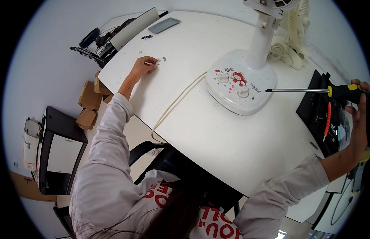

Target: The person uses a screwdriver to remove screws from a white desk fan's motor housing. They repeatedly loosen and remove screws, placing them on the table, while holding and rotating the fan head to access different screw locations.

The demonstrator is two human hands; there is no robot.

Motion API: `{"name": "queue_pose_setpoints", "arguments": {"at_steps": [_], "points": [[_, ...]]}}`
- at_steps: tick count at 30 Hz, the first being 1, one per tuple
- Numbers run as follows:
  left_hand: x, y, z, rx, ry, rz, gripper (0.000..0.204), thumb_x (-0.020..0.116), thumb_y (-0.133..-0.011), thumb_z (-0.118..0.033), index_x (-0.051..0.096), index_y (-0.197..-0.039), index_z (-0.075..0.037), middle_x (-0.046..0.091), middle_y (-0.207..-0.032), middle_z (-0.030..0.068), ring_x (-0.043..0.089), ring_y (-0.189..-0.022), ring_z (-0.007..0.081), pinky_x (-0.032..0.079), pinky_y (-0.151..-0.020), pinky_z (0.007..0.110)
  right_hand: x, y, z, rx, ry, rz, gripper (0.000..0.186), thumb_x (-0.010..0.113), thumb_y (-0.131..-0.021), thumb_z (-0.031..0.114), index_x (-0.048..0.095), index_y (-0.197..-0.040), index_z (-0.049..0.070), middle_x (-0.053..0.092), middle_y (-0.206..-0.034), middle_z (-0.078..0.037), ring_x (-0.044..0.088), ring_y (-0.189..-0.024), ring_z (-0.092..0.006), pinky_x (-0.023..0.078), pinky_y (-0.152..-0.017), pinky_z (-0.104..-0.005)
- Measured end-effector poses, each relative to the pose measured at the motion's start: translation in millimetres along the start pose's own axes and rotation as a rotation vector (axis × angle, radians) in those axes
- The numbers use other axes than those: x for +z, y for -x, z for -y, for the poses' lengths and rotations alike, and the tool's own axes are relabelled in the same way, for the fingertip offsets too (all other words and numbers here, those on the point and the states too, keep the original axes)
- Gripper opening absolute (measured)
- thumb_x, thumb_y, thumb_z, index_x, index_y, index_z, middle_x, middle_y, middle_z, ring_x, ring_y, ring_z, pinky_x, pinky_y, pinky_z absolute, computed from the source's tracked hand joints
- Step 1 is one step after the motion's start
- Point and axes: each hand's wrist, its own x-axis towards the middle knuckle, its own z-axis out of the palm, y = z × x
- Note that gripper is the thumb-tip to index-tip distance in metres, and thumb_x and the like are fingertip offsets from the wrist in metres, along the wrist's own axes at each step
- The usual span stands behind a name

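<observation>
My right hand (360, 101), at the far right, grips a Phillips screwdriver (339, 92) by its black and yellow handle, its shaft pointing left. The tip ends beside the base of a white table fan (229, 97), which stands upright with two knobs and a red cartoon print. My left hand (143, 67) rests at the left part of the white table (185, 44), with fingers and thumb pinched together. Whatever is between those fingertips is too small to make out. Just right of them lie a few tiny metal pieces (164, 59), perhaps screws.
A black open case (311, 95) with a red coiled piece (327, 121) lies at the right. The fan's cord (178, 100) runs over the near table edge. Behind stands another cream fan (295, 28). A grey flat slab (164, 25) lies far left; cardboard boxes (89, 95) sit below.
</observation>
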Motion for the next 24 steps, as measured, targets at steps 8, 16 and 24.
{"name": "queue_pose_setpoints", "arguments": {"at_steps": [8, 16, 24], "points": [[12.3, 5.3, -9.5, 0.049, -0.210, -0.105, 0.011, 0.069, -0.079, -0.009, 0.069, -0.089, -0.003, 0.066, -0.073, 0.0031, 0.054, -0.056, 0.0081, 0.043, -0.049, 0.023, -1.4, -0.5, -1.3, 0.030, 0.137, 0.005, 0.031, 0.056, -0.092, 0.024, 0.051, -0.115, 0.004, 0.059, -0.109, -0.014, 0.062, -0.094, -0.0199, 0.057, -0.057, -0.0222], [14.0, -0.5, -9.5, 0.036, -0.171, -0.117, 0.012, 0.069, -0.080, -0.011, 0.068, -0.090, -0.004, 0.068, -0.078, 0.0031, 0.057, -0.062, 0.0084, 0.044, -0.048, 0.023, -17.9, -2.9, -15.8, 0.003, 0.342, -0.012, 0.025, 0.053, -0.093, 0.015, 0.058, -0.117, 0.009, 0.061, -0.113, -0.012, 0.062, -0.101, -0.0161, 0.052, -0.060, -0.0164], [14.9, -10.9, -17.1, 0.005, -0.236, -0.097, 0.033, 0.072, -0.075, -0.015, 0.063, -0.106, -0.008, 0.070, -0.088, 0.0056, 0.064, -0.073, 0.0138, 0.051, -0.055, 0.026, -13.8, -2.5, -13.7, 0.025, 0.438, -0.016, 0.032, 0.051, -0.095, 0.025, 0.054, -0.122, 0.008, 0.060, -0.114, -0.013, 0.061, -0.104, -0.0195, 0.054, -0.060, -0.0158]]}}
